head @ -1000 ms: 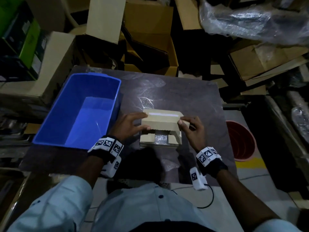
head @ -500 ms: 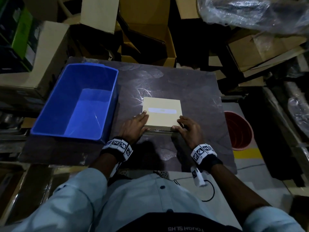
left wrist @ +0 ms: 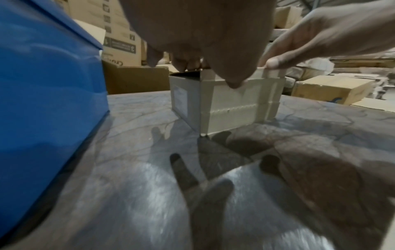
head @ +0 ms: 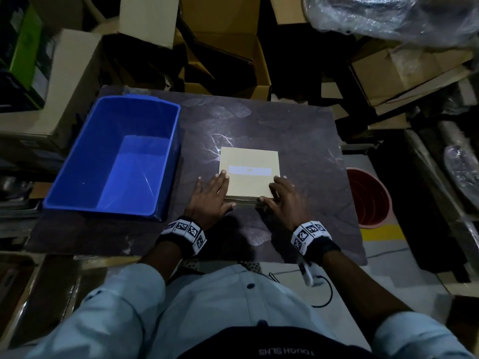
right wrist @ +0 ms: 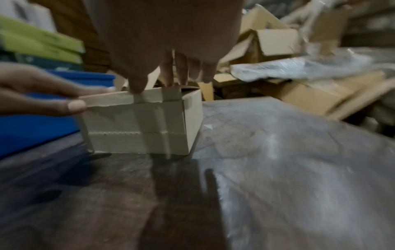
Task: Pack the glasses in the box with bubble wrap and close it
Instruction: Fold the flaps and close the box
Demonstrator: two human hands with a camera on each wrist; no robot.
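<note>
A small tan cardboard box [head: 248, 174] stands on the dark table [head: 298, 141] with its lid folded flat over the top. Nothing inside it shows; no glasses or bubble wrap are visible in it. My left hand [head: 210, 195] lies at the near left corner, fingers straight on the lid and thumb against the front flap [left wrist: 230, 108]. At the near right corner my right hand [head: 282, 200] has its fingers on the lid while its thumb presses the top of the front flap [right wrist: 136, 128]. The flap's lower edge looks loose against the front wall.
A blue plastic bin [head: 85, 151] sits on the table just left of the box. A red bucket [head: 370, 198] stands on the floor to the right. Cardboard cartons [head: 225, 60] and plastic-wrapped bundles [head: 388, 19] crowd the space behind the table.
The raised lid has been folded down flat over the box. Both hands slid from the lid's sides to the near corners and now press the front flap.
</note>
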